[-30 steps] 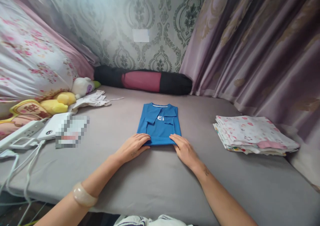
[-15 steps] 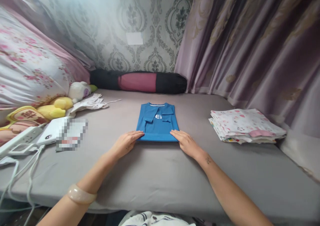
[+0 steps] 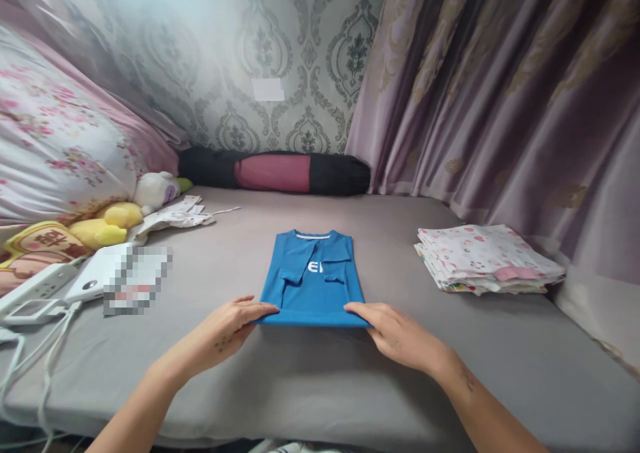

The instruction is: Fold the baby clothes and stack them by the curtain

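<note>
Blue folded shirt (image 3: 313,279) lies mid-frame on the grey bed (image 3: 310,379). Left hand (image 3: 223,329) and right hand (image 3: 400,336) rest flat at its near corners, fingers together, gripping nothing.

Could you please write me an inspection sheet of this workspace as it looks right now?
Surface: grey bed sheet, smooth, bare in front.
Job's things: folded blue shirt, flat at centre, white letters up.
Clutter: folded floral stack at right; plush toys and white cloth at left; white device beside a blurred patch.
Hands: left hand and right hand, fingers at the shirt's near corners; grip not clear.
Cables: white cables trailing off the left edge from a power strip.
Surroundings: patterned wall, purple curtain, bolster, floral pillow.
</note>
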`<state>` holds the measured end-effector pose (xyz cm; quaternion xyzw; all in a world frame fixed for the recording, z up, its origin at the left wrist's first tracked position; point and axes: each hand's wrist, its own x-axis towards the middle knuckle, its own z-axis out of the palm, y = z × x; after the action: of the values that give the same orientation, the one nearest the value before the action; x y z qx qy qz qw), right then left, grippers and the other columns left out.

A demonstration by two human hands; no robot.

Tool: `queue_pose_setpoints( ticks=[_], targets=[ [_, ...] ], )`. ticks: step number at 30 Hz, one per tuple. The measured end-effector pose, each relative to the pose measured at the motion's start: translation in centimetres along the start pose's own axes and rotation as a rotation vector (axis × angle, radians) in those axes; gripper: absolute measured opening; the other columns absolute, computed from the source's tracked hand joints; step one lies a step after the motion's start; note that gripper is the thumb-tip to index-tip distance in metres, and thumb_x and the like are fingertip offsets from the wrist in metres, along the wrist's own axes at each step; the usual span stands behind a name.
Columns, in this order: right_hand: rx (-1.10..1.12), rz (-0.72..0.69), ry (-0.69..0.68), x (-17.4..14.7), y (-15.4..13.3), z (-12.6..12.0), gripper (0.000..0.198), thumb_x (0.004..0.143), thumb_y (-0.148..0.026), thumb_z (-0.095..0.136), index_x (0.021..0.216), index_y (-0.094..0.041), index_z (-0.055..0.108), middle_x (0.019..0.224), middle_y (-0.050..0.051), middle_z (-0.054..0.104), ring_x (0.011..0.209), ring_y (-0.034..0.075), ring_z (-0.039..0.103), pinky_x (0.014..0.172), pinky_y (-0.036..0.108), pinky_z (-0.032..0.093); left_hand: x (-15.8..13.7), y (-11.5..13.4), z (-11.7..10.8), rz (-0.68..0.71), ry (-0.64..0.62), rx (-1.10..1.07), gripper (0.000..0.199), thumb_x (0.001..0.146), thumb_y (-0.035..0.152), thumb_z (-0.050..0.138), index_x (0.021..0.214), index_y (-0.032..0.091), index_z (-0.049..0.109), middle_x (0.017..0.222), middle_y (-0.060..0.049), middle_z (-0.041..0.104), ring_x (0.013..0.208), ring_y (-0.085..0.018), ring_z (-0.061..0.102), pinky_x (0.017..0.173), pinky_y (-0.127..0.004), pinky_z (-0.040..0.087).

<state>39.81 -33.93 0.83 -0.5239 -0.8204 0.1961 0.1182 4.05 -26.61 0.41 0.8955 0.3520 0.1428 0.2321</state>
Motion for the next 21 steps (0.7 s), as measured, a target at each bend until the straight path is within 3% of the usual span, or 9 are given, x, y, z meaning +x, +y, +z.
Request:
queue_pose_setpoints(
  ticks=[5, 8, 12, 17, 21],
  targets=[
    [0.191, 0.198, 0.083, 2.7, 0.6, -1.4, 0.023, 0.09, -0.027, 0.047, 0.106, -0.026, 0.063, 0.084, 0.0, 0.069, 0.075, 0.017, 0.063, 0.07, 0.026, 0.046, 2.4, -0.7, 0.0, -0.253, 0.124, -0.345, 0.029, 0.089, 0.042, 0.051, 0.096, 0.02, 0.069, 0.079, -0.001, 0.069, 0.069, -0.015, 0.061, 0.061, -0.022, 0.048],
    [0.316, 0.26, 0.203, 5.1, 2.5, -1.1, 0.021, 0.088, -0.035, 0.05, 0.094, -0.022, 0.065, 0.075, -0.001, 0.066, 0.067, 0.015, 0.059, 0.063, 0.024, 0.044, 4.8, -1.3, 0.5, -0.319, 0.26, -0.585, 0.034, 0.083, 0.051, 0.058, 0.084, 0.017, 0.066, 0.075, -0.001, 0.068, 0.067, -0.015, 0.059, 0.06, -0.023, 0.047],
    [0.401, 0.326, 0.336, 8.0, 4.9, -0.2, 0.027, 0.084, -0.041, 0.052, 0.083, -0.018, 0.066, 0.076, 0.003, 0.068, 0.071, 0.018, 0.061, 0.064, 0.026, 0.046, 7.7, -2.4, 1.4, -0.398, 0.356, -0.745, 0.042, 0.078, 0.054, 0.06, 0.093, 0.015, 0.067, 0.083, -0.005, 0.071, 0.073, -0.018, 0.063, 0.066, -0.027, 0.05],
    [0.25, 0.425, 0.41, 11.0, 6.7, 0.3, 0.029, 0.085, -0.039, 0.049, 0.077, -0.018, 0.066, 0.074, 0.003, 0.068, 0.07, 0.018, 0.061, 0.064, 0.025, 0.043, 11.1, -4.4, 2.5, -0.478, 0.511, -0.442, 0.034, 0.08, 0.045, 0.051, 0.086, 0.015, 0.067, 0.072, -0.003, 0.067, 0.072, -0.019, 0.061, 0.065, -0.028, 0.047],
    [0.09, 0.55, 0.385, 13.1, 7.3, 0.0, 0.028, 0.088, -0.035, 0.048, 0.077, -0.018, 0.067, 0.073, 0.003, 0.068, 0.071, 0.017, 0.06, 0.062, 0.024, 0.039, 13.5, -5.3, 2.5, -0.542, 0.516, -0.163, 0.027, 0.084, 0.033, 0.046, 0.086, 0.017, 0.067, 0.073, -0.003, 0.066, 0.073, -0.019, 0.061, 0.069, -0.029, 0.046]
  ],
)
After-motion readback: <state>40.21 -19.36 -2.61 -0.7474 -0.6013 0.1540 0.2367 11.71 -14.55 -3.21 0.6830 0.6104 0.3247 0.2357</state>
